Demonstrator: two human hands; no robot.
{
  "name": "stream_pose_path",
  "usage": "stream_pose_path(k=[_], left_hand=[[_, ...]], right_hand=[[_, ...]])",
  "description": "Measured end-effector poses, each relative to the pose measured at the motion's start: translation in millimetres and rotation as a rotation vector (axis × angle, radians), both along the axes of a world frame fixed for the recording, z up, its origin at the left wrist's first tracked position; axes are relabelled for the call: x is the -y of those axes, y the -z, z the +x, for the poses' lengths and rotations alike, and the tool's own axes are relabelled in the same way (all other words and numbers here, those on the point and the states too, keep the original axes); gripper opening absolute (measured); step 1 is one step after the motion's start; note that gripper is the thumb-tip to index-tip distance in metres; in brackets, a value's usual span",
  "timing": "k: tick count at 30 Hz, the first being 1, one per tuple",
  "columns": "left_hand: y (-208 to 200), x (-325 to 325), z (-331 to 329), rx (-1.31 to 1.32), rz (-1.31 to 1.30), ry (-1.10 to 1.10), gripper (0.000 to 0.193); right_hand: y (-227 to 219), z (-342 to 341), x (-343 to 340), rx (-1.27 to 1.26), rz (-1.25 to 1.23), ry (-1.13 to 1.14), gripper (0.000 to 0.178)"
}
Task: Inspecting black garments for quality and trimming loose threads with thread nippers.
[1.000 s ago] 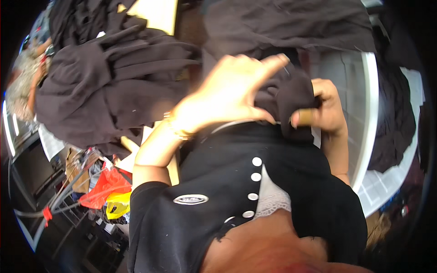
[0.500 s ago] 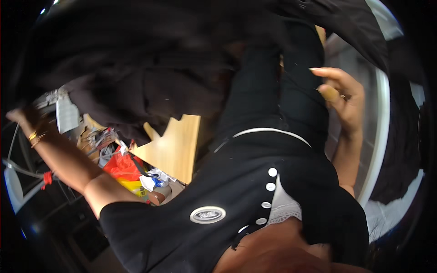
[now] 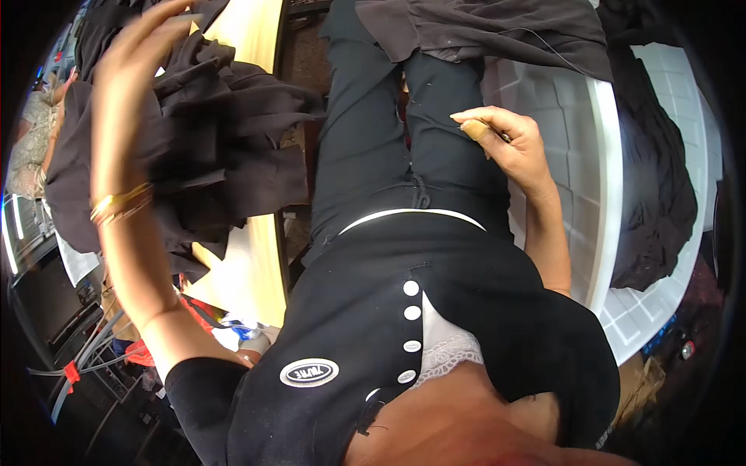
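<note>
My left hand (image 3: 144, 46) is raised at the upper left, beside and above a heap of dark brown cloth (image 3: 233, 140). Its fingers look stretched out and apart, blurred by motion, and I see nothing held in them. Over my right thigh, my right hand (image 3: 517, 151) is closed in a pinch, thumb against forefinger. A tan covering (image 3: 475, 129) wraps the thumb tip. Something small and dark shows between the fingers, too small to name. Another piece of dark brown cloth (image 3: 497, 31) lies across my knees toward the white bin.
The heap rests on a pale wooden tabletop (image 3: 252, 264) to my left. On my right stands a white plastic bin (image 3: 606, 194), with dark cloth (image 3: 657, 179) in a white container beyond it. Another person (image 3: 39, 140) is at the far left. Cables with a red tie (image 3: 71, 373) hang lower left.
My left hand has swung from the far left up toward the top of the cloth heap. The dark cloth spread across the upper view has come down onto the table and my knees. My right hand remains pinched.
</note>
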State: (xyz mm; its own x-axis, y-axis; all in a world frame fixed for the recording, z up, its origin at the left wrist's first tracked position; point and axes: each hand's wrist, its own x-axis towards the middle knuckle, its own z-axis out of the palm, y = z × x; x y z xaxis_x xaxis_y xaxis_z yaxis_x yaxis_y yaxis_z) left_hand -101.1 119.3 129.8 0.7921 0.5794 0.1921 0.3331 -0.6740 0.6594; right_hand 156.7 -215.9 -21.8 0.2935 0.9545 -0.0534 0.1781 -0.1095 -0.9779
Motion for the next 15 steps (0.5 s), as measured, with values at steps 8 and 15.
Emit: stream_pose_path(k=[8,15], left_hand=[[203.9,110.3,161.8,-0.111,0.307,0.264,0.042],[220.1,101.3,193.6,-0.112,-0.06,0.262,0.027]], right_hand=[[18.0,-1.3,12.2,-0.08,-0.021,0.122,0.018],[61.5,4.7,-15.0,-0.097,-0.018,0.536,0.043]])
